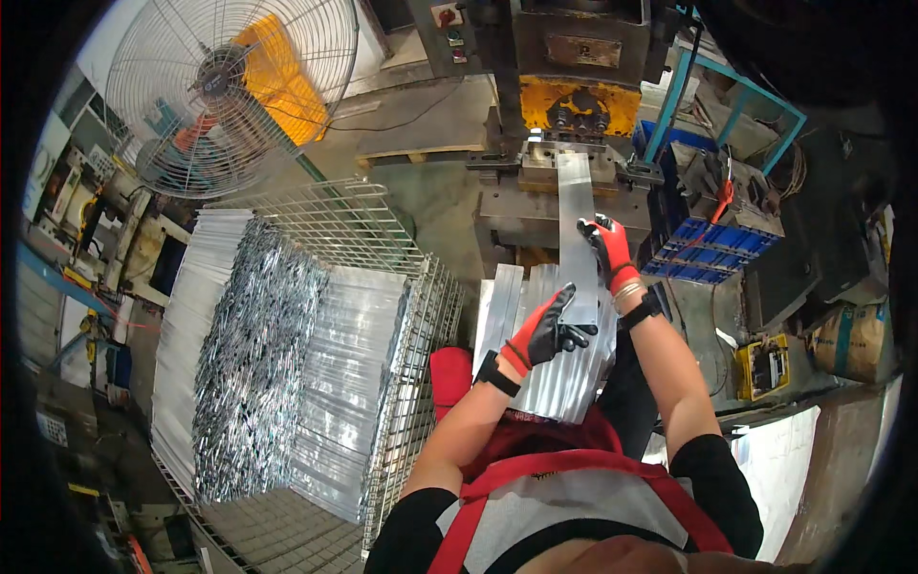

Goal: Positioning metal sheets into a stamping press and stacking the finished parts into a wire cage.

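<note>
A long flat metal strip [576, 239] runs away from me, its far end resting on the die of a press [550, 165]. My right hand [609, 251], in a red and black glove, grips the strip's right edge about midway along. At the strip's near end is my left hand [547, 335], gloved alike, its thumb by the left edge and its fingers curled around the end. Beneath both hands, a stack of similar metal strips [507, 311] lies in front of my body.
To the left stands a wire mesh cage [421, 316] loaded with bundled metal strips [349, 335]. A large fan [225, 77] rises behind it. Blue crates [703, 244] holding metal parts sit right of the press, and a yellow bin [765, 368] is farther right.
</note>
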The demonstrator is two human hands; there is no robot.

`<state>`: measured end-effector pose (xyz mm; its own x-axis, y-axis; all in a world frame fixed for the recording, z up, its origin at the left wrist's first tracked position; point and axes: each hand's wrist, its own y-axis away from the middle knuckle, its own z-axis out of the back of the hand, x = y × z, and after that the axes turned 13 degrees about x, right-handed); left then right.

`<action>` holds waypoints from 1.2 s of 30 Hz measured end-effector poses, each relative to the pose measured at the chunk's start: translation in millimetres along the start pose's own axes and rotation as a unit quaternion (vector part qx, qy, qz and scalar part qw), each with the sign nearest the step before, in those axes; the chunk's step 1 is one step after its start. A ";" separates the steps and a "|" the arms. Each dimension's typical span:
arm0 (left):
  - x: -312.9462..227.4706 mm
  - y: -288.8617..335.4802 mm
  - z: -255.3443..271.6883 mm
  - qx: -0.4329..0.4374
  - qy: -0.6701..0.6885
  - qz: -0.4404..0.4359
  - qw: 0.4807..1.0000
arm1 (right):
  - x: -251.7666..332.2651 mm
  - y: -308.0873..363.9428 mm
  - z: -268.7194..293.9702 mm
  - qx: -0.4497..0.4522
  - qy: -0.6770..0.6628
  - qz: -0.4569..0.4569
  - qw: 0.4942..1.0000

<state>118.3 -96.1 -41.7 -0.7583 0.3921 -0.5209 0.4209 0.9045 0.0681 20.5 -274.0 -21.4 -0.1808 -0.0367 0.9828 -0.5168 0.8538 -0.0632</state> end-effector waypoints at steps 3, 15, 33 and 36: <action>-12.2 -15.7 15.8 -0.017 0.004 0.022 1.000 | 2.8 -7.8 -5.3 0.010 -0.034 0.006 0.999; -18.0 -18.0 -20.8 -0.148 -0.080 -0.033 0.985 | -19.5 -16.1 -0.9 0.006 -0.126 0.006 0.992; -20.9 -19.1 -11.4 -0.023 -0.043 0.009 0.999 | -36.4 -35.8 18.6 -0.020 -0.035 0.052 0.998; -11.1 1.2 -3.9 0.052 -0.045 -0.019 0.997 | -5.7 -7.4 1.4 -0.041 0.033 0.024 0.998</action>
<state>125.3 -98.8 -32.5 -0.7293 0.3364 -0.5958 0.4453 0.8945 -0.0401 24.2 -280.8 -26.7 -0.1468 0.0381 0.9884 -0.4386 0.8931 -0.0996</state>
